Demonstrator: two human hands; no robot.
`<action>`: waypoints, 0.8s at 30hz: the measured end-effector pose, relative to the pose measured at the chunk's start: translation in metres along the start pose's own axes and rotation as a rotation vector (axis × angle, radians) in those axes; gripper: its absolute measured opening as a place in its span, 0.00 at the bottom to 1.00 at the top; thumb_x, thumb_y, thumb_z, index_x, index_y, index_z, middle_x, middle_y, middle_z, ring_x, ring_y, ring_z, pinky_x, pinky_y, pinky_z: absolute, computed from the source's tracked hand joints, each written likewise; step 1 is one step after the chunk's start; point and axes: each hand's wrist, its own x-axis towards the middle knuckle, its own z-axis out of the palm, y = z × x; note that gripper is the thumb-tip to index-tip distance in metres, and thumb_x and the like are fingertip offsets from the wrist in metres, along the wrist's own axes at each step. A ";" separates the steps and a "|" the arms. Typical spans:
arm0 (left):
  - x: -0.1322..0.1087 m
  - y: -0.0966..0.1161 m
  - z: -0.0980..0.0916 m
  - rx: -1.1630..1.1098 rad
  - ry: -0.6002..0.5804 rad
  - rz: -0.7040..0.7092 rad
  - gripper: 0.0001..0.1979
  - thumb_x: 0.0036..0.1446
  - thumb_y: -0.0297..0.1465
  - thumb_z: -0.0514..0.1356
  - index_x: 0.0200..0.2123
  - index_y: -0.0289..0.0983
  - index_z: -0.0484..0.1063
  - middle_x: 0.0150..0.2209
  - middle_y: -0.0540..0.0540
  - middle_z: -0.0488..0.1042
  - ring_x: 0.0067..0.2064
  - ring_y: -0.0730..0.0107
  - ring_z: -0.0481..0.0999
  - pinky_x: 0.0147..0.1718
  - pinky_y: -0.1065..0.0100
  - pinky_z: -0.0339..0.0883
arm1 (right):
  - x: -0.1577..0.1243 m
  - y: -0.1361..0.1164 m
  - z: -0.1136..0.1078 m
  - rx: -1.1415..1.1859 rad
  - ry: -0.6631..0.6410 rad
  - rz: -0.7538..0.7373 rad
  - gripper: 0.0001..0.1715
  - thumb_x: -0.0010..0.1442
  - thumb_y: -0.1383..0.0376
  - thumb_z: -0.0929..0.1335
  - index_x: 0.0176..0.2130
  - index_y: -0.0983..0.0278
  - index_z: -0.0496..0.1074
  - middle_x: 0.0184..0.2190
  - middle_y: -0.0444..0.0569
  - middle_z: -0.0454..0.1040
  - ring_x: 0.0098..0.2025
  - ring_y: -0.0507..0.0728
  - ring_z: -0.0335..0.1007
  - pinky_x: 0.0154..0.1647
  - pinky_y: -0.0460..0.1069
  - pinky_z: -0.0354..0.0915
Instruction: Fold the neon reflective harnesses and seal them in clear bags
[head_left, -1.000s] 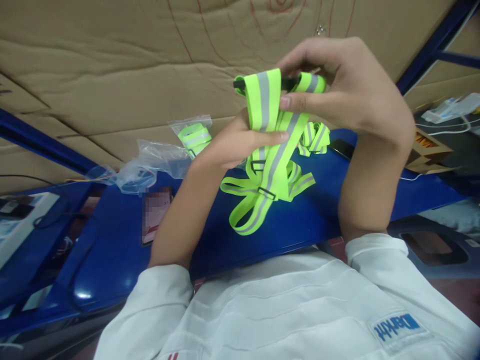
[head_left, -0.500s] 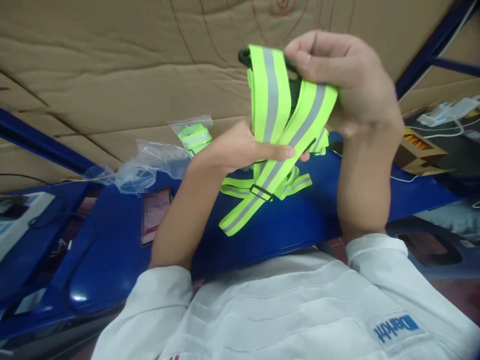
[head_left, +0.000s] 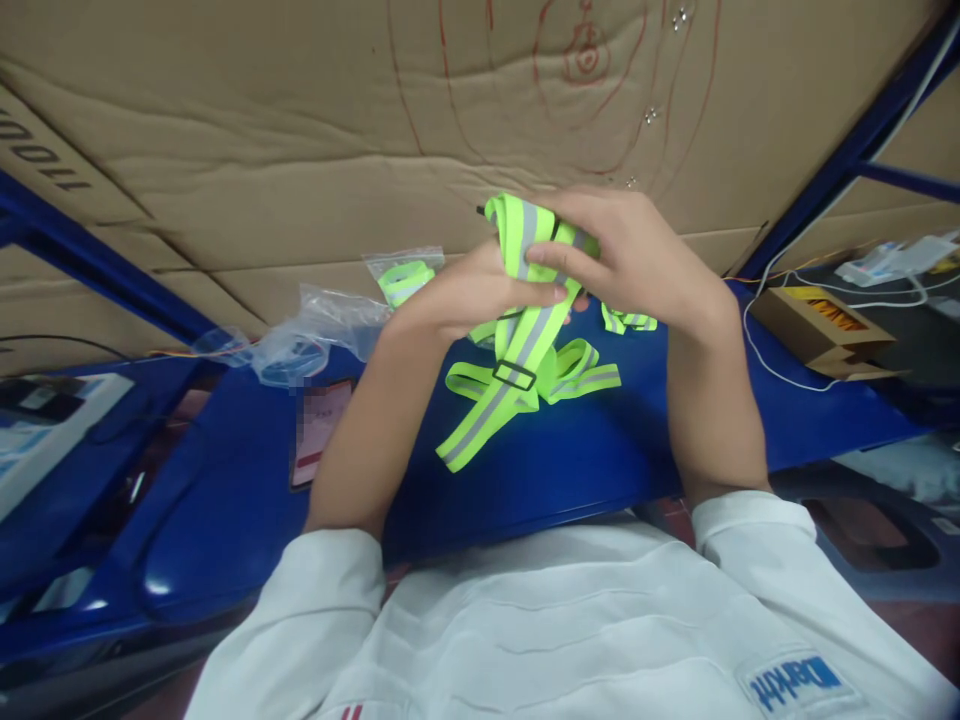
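Both my hands hold a neon-yellow reflective strap harness with grey stripes and black buckles above a blue table. My left hand grips the folded straps from below, fingers closed round them. My right hand closes over the top fold, fingers pressed on the band. Loose loops of the harness hang down and rest on the table. A second bundle of the same strap lies just behind, partly hidden by my right hand.
A clear plastic bag with a folded yellow strap and crumpled empty bags lie at the back left. A phone lies on the table. Cardboard sheets stand behind. A small cardboard box and cables sit at the right.
My right hand came down from its raised position, pressing the top fold of the harness onto my left hand. The straps are now bunched lower and closer together.
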 end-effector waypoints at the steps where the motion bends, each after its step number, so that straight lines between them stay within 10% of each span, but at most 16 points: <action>1: 0.002 -0.001 0.002 -0.093 0.022 -0.012 0.11 0.54 0.27 0.72 0.41 0.34 0.79 0.38 0.46 0.82 0.42 0.58 0.86 0.46 0.59 0.81 | 0.002 0.002 0.001 -0.049 0.027 0.011 0.19 0.74 0.49 0.67 0.52 0.59 0.77 0.50 0.52 0.81 0.53 0.63 0.74 0.59 0.56 0.66; 6: 0.008 -0.007 0.011 -0.368 0.003 -0.042 0.13 0.56 0.28 0.72 0.44 0.34 0.77 0.40 0.45 0.83 0.44 0.58 0.85 0.51 0.55 0.81 | 0.005 0.003 0.000 -0.167 0.256 -0.008 0.17 0.77 0.57 0.63 0.49 0.64 0.77 0.45 0.52 0.79 0.49 0.61 0.74 0.52 0.53 0.65; 11: 0.006 -0.012 0.011 -0.101 -0.193 -0.085 0.16 0.59 0.40 0.75 0.43 0.35 0.82 0.33 0.45 0.80 0.33 0.65 0.81 0.41 0.63 0.79 | 0.005 0.003 -0.004 0.142 0.510 0.030 0.20 0.75 0.61 0.66 0.31 0.64 0.68 0.29 0.44 0.66 0.32 0.51 0.63 0.37 0.48 0.59; 14: 0.002 -0.005 0.008 0.078 -0.257 0.012 0.16 0.63 0.44 0.72 0.42 0.36 0.83 0.31 0.46 0.79 0.34 0.66 0.81 0.45 0.64 0.77 | 0.003 0.005 -0.006 0.564 0.344 0.253 0.32 0.70 0.50 0.70 0.23 0.62 0.59 0.21 0.42 0.56 0.22 0.49 0.51 0.24 0.48 0.49; 17: -0.003 0.007 0.004 0.299 -0.331 0.030 0.18 0.66 0.46 0.68 0.36 0.37 0.82 0.33 0.46 0.80 0.43 0.63 0.82 0.50 0.66 0.75 | 0.003 0.009 -0.002 0.718 0.078 0.429 0.25 0.65 0.43 0.72 0.32 0.61 0.74 0.24 0.45 0.69 0.22 0.52 0.59 0.21 0.49 0.56; 24: -0.009 0.015 -0.003 0.303 -0.220 0.073 0.16 0.70 0.45 0.65 0.46 0.38 0.83 0.32 0.46 0.79 0.36 0.63 0.81 0.41 0.64 0.76 | 0.004 0.008 0.007 0.451 0.149 0.192 0.19 0.72 0.46 0.68 0.45 0.56 0.79 0.44 0.46 0.81 0.42 0.55 0.76 0.41 0.49 0.73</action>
